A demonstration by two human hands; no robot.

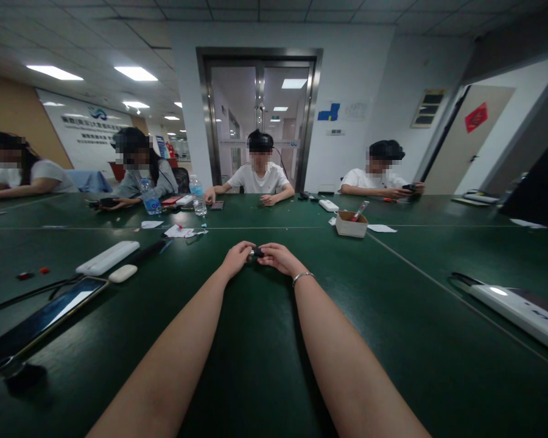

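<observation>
A small black object with a silver end (257,252) is held between my two hands, over the middle of the dark green table (256,340). My left hand (237,258) pinches its silver end from the left. The fingers of my right hand (279,258), with a silver bracelet on the wrist, close round the black part from the right. Both forearms reach forward, low over the table. The object is too small to name, and fingers cover part of it.
To the left lie a phone (50,316), a white power bank (108,258) and a white oval case (123,274). A box (351,225) stands ahead right, and a white device (520,313) lies far right. Water bottles (150,198) and several seated people are across the table.
</observation>
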